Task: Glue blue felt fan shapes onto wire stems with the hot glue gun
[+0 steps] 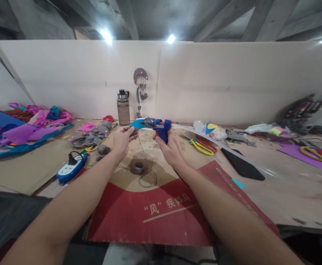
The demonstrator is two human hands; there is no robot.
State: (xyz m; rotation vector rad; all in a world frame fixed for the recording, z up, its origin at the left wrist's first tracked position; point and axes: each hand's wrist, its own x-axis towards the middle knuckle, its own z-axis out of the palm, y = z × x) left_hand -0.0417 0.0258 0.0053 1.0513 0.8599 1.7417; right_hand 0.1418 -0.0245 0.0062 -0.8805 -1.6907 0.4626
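My right hand (169,146) is wrapped round the handle of a blue glue gun (162,129), whose nozzle points left. Pinched in the fingers of my left hand (124,139) is a small grey piece (134,131); its exact kind is too small to make out. A thin grey cord (142,147) hangs near it down to a coil of grey cord (137,168) on the cardboard. Just behind the nozzle tip shows a bright blue piece (137,124). Both hands are raised above the red and brown cardboard (174,221).
A water bottle (123,108) stands at the back, beside a grey hanging ornament (140,75) on the partition. Left are a power strip (71,169), grey felt pieces (90,137) and coloured felt (25,130). Right lie yellow-handled scissors (202,148) and a black phone (242,163).
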